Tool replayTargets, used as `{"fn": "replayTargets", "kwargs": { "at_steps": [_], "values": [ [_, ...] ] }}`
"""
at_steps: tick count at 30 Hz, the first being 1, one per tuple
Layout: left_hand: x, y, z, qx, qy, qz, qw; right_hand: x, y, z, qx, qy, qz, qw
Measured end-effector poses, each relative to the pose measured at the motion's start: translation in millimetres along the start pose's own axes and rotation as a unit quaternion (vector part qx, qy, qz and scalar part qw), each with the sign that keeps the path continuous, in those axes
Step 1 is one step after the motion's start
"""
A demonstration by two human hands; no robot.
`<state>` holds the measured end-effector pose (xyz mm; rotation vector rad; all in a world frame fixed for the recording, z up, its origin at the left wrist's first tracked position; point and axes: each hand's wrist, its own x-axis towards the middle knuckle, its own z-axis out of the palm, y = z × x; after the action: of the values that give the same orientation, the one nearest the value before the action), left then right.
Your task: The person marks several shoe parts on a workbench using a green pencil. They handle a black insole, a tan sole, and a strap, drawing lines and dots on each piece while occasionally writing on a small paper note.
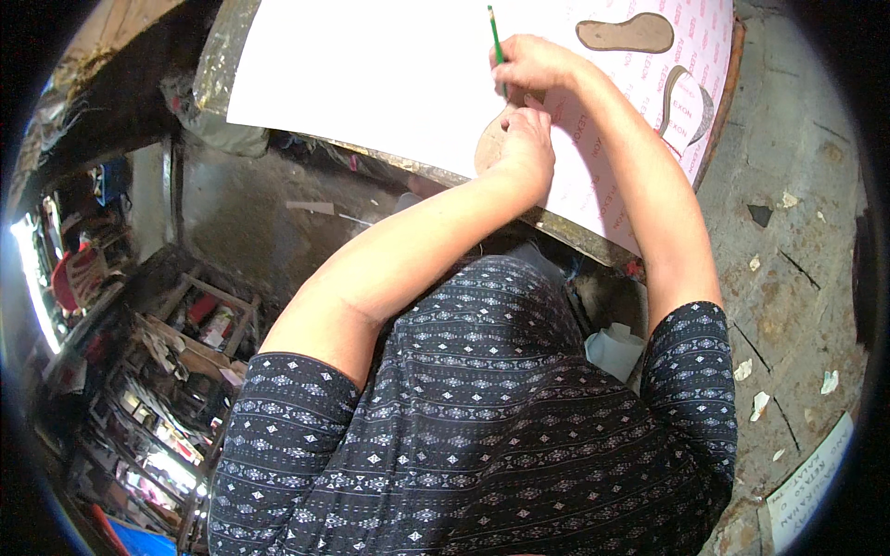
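Sole pattern, brown, lies flat on a white sheet near the table's front edge, its rounded end exposed and its remainder partly covered by the hands. Left hand rests on top of the pattern, fingers close together and bent, bearing down on it. Right hand, just beyond the left, has thumb and fingers closed around a green pencil, held nearly upright with its lower end at the pattern's edge; whether the tip touches the sheet cannot be told. To the right, pink-printed paper covers the table. On that paper lies a second brown sole with a dark border, well apart from the first. Pale scraps are scattered on the floor at right.
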<state>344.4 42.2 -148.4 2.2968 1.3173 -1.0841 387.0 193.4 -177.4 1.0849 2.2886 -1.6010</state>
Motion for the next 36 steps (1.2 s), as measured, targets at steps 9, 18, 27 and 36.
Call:
{"fn": "replayTargets", "kwargs": {
  "at_steps": [9,18,27,36],
  "values": [
    [0.5,-13.9,14.9,-0.013,0.145,-0.017,0.989,4.5,80.3,-52.0,0.013,0.221,0.022,0.975],
    [11.2,-55.4,23.2,-0.06,0.23,0.106,0.966,-100.2,55.7,44.2,0.029,0.447,0.124,0.886],
    [32.3,-54.4,6.7,-0.011,0.239,0.17,0.956,-168.7,-0.9,187.0,0.083,0.573,0.144,0.803],
    [44.8,43.2,-67.4,0.171,0.023,0.101,0.98,-125.5,-18.2,224.7,0.02,0.607,0.045,0.793]
  ]
}}
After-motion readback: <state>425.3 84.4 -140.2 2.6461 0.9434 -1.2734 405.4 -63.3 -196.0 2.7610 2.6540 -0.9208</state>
